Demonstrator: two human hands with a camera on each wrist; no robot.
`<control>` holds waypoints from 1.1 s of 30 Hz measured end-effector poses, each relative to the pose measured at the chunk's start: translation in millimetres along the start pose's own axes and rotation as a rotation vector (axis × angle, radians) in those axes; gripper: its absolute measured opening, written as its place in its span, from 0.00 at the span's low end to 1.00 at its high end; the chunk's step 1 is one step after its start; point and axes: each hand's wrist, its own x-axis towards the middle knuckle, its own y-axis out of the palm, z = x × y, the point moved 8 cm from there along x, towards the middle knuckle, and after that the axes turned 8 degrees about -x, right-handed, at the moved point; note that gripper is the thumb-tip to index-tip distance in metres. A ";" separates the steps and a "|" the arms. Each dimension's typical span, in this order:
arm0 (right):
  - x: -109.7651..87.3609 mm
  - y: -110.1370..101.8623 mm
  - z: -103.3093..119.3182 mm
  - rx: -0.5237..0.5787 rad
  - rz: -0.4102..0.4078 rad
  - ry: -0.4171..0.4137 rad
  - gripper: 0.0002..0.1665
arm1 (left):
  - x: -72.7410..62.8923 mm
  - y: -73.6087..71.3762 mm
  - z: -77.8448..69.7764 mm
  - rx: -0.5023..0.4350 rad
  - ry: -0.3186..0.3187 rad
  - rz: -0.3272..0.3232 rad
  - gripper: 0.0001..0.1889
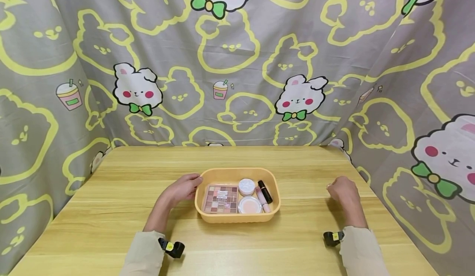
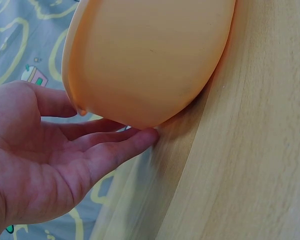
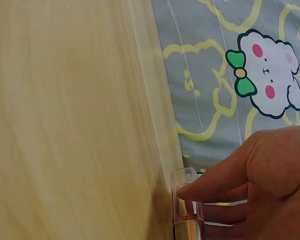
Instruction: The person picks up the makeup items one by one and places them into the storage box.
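Note:
A yellow-orange plastic basket (image 1: 237, 219) stands on the table, holding an eyeshadow palette (image 1: 221, 206), a white round compact (image 1: 246, 187), a clear-lidded powder compact (image 1: 250, 205), a pink tube (image 1: 262, 199) and a black tube (image 1: 265, 192). At the basket's left end, my left hand (image 1: 183, 188) holds it; in the left wrist view its thumb is at the rim and its fingers lie along the end wall's lower edge. Toward the table's right side, my right hand (image 3: 272, 175) pinches a clear-capped lipstick (image 3: 187, 205) with a gold band, which the hand hides in the head view.
The wooden table (image 1: 148, 160) extends on all sides of the basket. A grey curtain (image 1: 237, 61) with rabbit prints hangs along the back and both sides. Black wrist cameras sit at both sleeves (image 1: 142, 251).

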 end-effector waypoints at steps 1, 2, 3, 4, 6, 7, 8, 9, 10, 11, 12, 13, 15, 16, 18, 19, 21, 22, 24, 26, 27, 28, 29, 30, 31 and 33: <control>0.1 0.0 0.0 0.000 0.002 -0.001 0.21 | -0.1 0.1 0.0 -0.001 0.000 0.001 0.30; 0.0 -0.1 0.1 0.001 0.003 -0.001 0.21 | -0.3 0.0 -0.2 0.000 0.001 0.000 0.30; -0.3 0.0 0.1 0.003 0.004 -0.001 0.21 | -0.4 0.0 -0.2 -0.002 0.001 0.000 0.30; -0.6 0.0 0.2 0.003 0.006 0.001 0.21 | -0.3 -0.1 -0.1 -0.003 0.002 -0.002 0.30; -0.9 0.6 -0.1 0.002 0.013 0.004 0.22 | -0.1 -0.1 0.1 -0.003 0.002 -0.002 0.30; -1.1 0.7 0.1 0.001 0.016 0.006 0.23 | 0.0 -0.2 0.2 -0.007 0.002 -0.003 0.30; -1.2 0.9 0.3 -0.001 0.020 0.007 0.23 | 0.2 -0.2 0.4 -0.008 0.002 -0.004 0.30; -1.4 1.1 0.6 -0.003 0.024 0.008 0.24 | 0.4 -0.2 0.5 -0.010 0.003 -0.003 0.30; -1.5 1.2 1.0 -0.004 0.028 0.008 0.24 | 0.6 -0.3 0.7 -0.010 0.003 -0.003 0.30; -1.4 1.3 1.3 -0.005 0.029 0.007 0.24 | 0.8 -0.2 0.9 -0.012 0.003 -0.002 0.30; -1.4 1.4 1.7 -0.005 0.032 0.004 0.24 | 0.9 -0.3 1.0 -0.015 0.002 -0.003 0.30; -1.5 1.0 2.4 -0.006 0.033 0.001 0.24 | 1.1 -0.4 1.1 -0.014 0.003 -0.004 0.30; -1.6 0.7 3.4 -0.005 0.037 -0.004 0.24 | 1.6 -0.9 1.7 -0.013 0.002 -0.004 0.30; -1.4 0.6 3.6 -0.004 0.039 -0.009 0.23 | 1.7 -1.1 1.8 -0.012 0.001 -0.007 0.30; -1.5 0.3 4.4 -0.006 0.043 -0.015 0.23 | 2.2 -1.8 2.1 -0.008 -0.001 -0.011 0.30; -1.7 0.0 5.2 -0.010 0.043 -0.021 0.23 | 2.4 -1.9 2.2 -0.006 -0.001 -0.010 0.30; -2.0 -0.4 6.4 -0.014 0.045 -0.030 0.24 | 2.5 -2.3 2.1 -0.004 -0.002 -0.014 0.30; -2.0 -0.2 6.9 -0.011 0.047 -0.036 0.23 | 2.6 -2.3 1.9 -0.001 -0.002 -0.014 0.30; -2.9 -0.8 8.2 -0.001 0.048 -0.042 0.23 | 2.7 -2.4 2.1 -0.001 -0.002 -0.013 0.31; -4.1 -1.7 9.4 0.016 0.047 -0.040 0.21 | 2.5 -2.3 2.1 0.000 -0.003 -0.013 0.31; -4.9 -2.6 10.0 0.023 0.044 -0.038 0.21 | 2.5 -2.5 2.3 0.001 -0.004 -0.014 0.31; -5.4 -3.3 10.3 0.032 0.043 -0.035 0.20 | 2.4 -2.2 2.1 0.002 -0.003 -0.010 0.31; -5.9 -3.7 10.5 0.042 0.044 -0.030 0.20 | 2.3 -2.2 2.1 0.002 -0.003 -0.011 0.30; -6.3 -4.3 10.8 0.048 0.044 -0.027 0.19 | 2.3 -2.1 2.1 0.004 -0.004 -0.010 0.30; -6.5 -5.2 11.3 0.051 0.043 -0.026 0.19 | 2.2 -2.1 2.0 0.003 -0.004 -0.010 0.30; -6.8 -5.9 11.9 0.055 0.050 -0.026 0.19 | 2.0 -1.9 1.9 0.004 -0.005 -0.008 0.30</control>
